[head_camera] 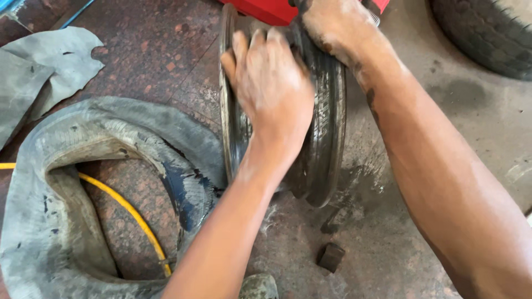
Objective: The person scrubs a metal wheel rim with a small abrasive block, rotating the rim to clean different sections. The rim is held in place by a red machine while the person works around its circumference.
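A steel rim (327, 127) stands upright on the floor (421, 221). Left of it a slack inner tube (66, 166) and yellow hose (130, 213) crowd the floor. To its right the floor lies open up to a tyre (487, 33). A small block (331, 257) lies just below the rim.

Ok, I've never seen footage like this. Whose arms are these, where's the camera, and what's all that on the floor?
One picture, from a camera worn on the person's head, looking down. Both dusty bare arms are theirs. The left hand presses on a dark metal wheel rim standing on edge; the right hand grips its top. On the stained floor lie a limp grey inner tube, a yellow hose, a small dark block and a grey sheet. A tyre is at top right.
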